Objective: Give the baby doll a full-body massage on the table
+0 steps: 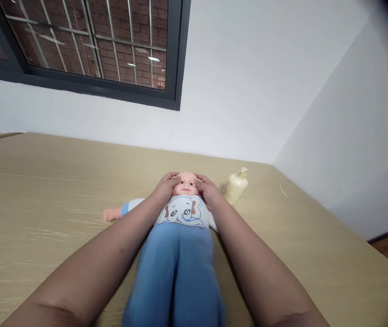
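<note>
A baby doll (176,254) lies on its back with its head at the far end. It wears blue trousers and a white top with an elephant picture (183,211). My left hand (166,188) cups the left side of the doll's head (185,187), thumb by its eye. On the opposite side, my right hand (209,190) cups the head in the same way, fingers curved round it. The doll's outstretched arm (114,213) shows beyond my left forearm; most of its other arm is hidden behind my right forearm.
A pale yellow pump bottle (235,187) stands on the wooden-patterned tabletop (44,218), just right of my right hand. A thin pale strand (283,190) lies farther right. White walls (231,81) meet behind the table, with a dark-framed barred window (176,59) at upper left.
</note>
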Tool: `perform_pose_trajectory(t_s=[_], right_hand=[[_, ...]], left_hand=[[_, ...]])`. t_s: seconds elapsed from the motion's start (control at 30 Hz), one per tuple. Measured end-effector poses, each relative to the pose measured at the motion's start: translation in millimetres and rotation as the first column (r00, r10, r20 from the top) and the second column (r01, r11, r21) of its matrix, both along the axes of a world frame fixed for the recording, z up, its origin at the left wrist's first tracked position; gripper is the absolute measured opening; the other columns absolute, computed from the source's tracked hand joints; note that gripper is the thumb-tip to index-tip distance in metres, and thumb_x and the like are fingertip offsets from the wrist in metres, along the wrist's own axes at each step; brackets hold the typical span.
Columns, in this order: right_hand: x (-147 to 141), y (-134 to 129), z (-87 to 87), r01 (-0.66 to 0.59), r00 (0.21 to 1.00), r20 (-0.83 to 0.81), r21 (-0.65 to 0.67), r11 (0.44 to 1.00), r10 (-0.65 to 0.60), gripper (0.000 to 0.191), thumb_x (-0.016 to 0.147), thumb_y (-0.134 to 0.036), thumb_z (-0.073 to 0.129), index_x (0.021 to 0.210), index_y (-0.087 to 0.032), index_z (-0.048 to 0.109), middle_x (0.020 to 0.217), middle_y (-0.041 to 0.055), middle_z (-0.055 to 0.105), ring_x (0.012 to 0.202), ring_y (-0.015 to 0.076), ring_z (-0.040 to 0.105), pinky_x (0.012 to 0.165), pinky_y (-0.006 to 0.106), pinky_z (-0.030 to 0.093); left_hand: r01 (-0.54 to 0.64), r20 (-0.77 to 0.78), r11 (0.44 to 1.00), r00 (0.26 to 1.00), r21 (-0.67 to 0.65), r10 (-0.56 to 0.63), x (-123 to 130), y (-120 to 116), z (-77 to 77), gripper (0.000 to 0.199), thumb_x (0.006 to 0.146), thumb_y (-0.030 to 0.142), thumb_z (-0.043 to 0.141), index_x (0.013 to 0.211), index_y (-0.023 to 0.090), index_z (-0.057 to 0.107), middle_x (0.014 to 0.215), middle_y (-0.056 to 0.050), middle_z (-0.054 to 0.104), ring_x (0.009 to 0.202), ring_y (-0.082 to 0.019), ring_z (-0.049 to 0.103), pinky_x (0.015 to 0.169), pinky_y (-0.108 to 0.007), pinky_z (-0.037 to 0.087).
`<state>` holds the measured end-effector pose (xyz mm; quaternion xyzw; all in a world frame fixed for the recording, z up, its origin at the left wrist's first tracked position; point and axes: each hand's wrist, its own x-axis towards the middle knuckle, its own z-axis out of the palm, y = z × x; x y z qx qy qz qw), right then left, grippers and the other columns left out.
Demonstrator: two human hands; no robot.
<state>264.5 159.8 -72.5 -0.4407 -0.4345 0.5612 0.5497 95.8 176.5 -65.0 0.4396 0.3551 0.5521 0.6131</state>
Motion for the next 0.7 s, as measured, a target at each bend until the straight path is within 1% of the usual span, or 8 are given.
perform_pose_trajectory(t_s=[0.17,0.33,0.43,0.53,0.7], right_hand=[[6.9,-5.9,6.3,-0.076,0.994,-0.076,-0.024,0.997,0.074,0.064,0.066,-0.028,0.078,0.126,-0.023,0.059,0.101,0.0065,0.074,0.088,0.0239,0.071,0.081,0.039,0.057],[7.9,-8.5,7.3,-0.105,0.992,-0.072,0.000,0.995,0.104,0.065,0.067,-0.030,0.079,0.127,-0.022,0.058,0.111,0.0080,0.073,0.097,0.0253,0.071,0.089,0.041,0.056],[4.2,-7.0,4.6,-0.083,0.996,-0.020,0.028,0.996,0.084,0.062,0.070,-0.036,0.080,0.125,-0.023,0.057,0.106,0.0068,0.073,0.095,0.0253,0.071,0.087,0.041,0.057],[0.0,-4.5,2.4,-0.035,0.998,0.059,0.065,0.997,0.032,0.060,0.070,-0.042,0.081,0.122,-0.024,0.057,0.100,0.0050,0.073,0.089,0.0236,0.071,0.084,0.039,0.057],[-3.4,-3.0,5.2,0.024,0.978,0.203,0.095,0.995,-0.043,0.068,0.066,-0.048,0.085,0.123,-0.024,0.054,0.102,0.0046,0.070,0.088,0.0224,0.070,0.080,0.037,0.056]], left_hand=[[0.047,0.096,0.999,0.994,-0.022,-0.045,-2.0,1.9,-4.0,0.042,0.061,0.031,0.077,0.098,0.015,0.064,0.094,-0.009,0.072,0.086,-0.025,0.069,0.078,-0.038,0.054],[0.063,0.111,0.998,0.992,-0.014,-0.061,-3.1,-0.3,-2.2,0.042,0.061,0.031,0.076,0.099,0.015,0.065,0.098,-0.010,0.071,0.089,-0.026,0.069,0.081,-0.039,0.054],[0.063,0.072,0.998,0.995,0.012,-0.064,-3.3,-2.4,-0.4,0.046,0.062,0.034,0.080,0.101,0.015,0.065,0.096,-0.009,0.072,0.087,-0.025,0.069,0.080,-0.038,0.053],[0.049,0.011,0.998,0.999,0.043,-0.049,-4.0,-4.9,1.5,0.054,0.059,0.035,0.085,0.105,0.015,0.064,0.098,-0.008,0.071,0.087,-0.025,0.069,0.081,-0.037,0.052],[0.001,-0.089,0.997,0.996,0.072,0.005,-3.9,-8.9,6.0,0.060,0.057,0.035,0.086,0.109,0.016,0.061,0.102,-0.008,0.068,0.091,-0.025,0.067,0.082,-0.037,0.052]])
